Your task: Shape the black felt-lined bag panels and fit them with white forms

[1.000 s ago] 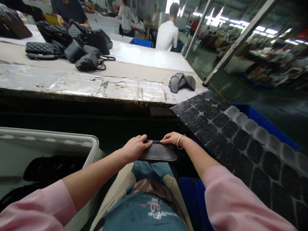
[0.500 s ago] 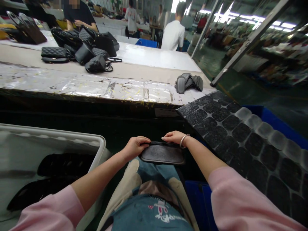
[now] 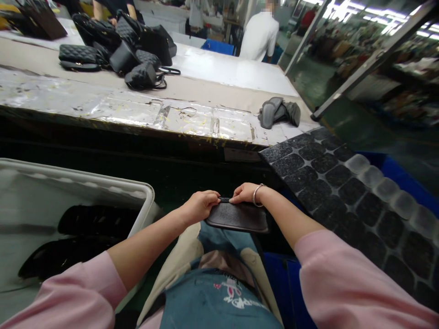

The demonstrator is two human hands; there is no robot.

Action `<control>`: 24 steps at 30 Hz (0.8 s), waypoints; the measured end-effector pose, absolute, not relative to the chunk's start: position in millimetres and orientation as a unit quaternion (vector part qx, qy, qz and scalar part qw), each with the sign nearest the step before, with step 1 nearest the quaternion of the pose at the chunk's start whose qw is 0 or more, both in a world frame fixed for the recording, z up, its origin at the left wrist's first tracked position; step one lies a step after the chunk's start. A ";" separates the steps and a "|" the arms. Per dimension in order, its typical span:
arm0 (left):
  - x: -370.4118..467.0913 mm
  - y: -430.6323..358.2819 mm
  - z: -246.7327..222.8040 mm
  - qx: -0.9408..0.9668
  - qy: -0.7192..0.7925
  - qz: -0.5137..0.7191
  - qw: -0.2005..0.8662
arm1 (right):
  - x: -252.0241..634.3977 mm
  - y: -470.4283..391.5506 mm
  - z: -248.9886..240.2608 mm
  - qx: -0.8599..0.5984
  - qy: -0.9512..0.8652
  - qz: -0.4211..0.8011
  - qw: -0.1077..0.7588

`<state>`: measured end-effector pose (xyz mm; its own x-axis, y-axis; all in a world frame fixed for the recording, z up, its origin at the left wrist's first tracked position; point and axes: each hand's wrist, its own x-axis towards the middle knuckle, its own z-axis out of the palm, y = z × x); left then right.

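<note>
Above my lap is a dark leather-like bag piece [image 3: 238, 217], flat with rounded corners and a darker textured strip along its far edge. My left hand [image 3: 201, 206] pinches that edge at the left corner, fingers closed. A short way to the right, my right hand [image 3: 246, 193] is closed on the same edge, thumb and fingertips pressed together. The fingertips of the two hands are close, with a little of the strip showing between them. The underside of the piece is hidden.
A white bin [image 3: 147, 196] with dark pieces inside stands left. To the right, a slanted black board [image 3: 308, 178] carries rows of rounded pieces above a blue container [image 3: 394, 171]. Across the front runs a worktable [image 3: 206, 98] with black bags [image 3: 137, 57] and grey pieces [image 3: 277, 113].
My right hand has moved left along the far edge and now pinches it close to my left hand. The view has tipped down slightly, so the table sits higher.
</note>
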<state>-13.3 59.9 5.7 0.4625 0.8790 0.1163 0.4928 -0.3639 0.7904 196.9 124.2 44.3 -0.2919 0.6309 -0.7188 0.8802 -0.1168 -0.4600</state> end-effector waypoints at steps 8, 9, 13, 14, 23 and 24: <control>-13.4 60.1 3.6 0.679 0.483 0.306 0.461 | 194.3 126.7 40.0 0.576 0.657 -0.464 0.147; -14.2 60.3 3.7 0.644 0.489 0.316 0.496 | 191.0 126.5 38.5 0.578 0.659 -0.459 0.146; -21.9 59.0 6.2 0.529 0.478 0.355 0.605 | 184.7 120.8 33.1 0.587 0.667 -0.441 0.125; -24.2 57.9 6.7 0.508 0.475 0.362 0.621 | 186.4 118.4 32.2 0.588 0.670 -0.438 0.116; -14.4 52.9 2.1 0.586 0.561 0.337 0.478 | 246.1 110.8 28.0 0.566 0.651 -0.503 0.058; -12.6 54.4 3.3 0.595 0.562 0.336 0.466 | 249.9 110.6 27.4 0.567 0.648 -0.505 0.063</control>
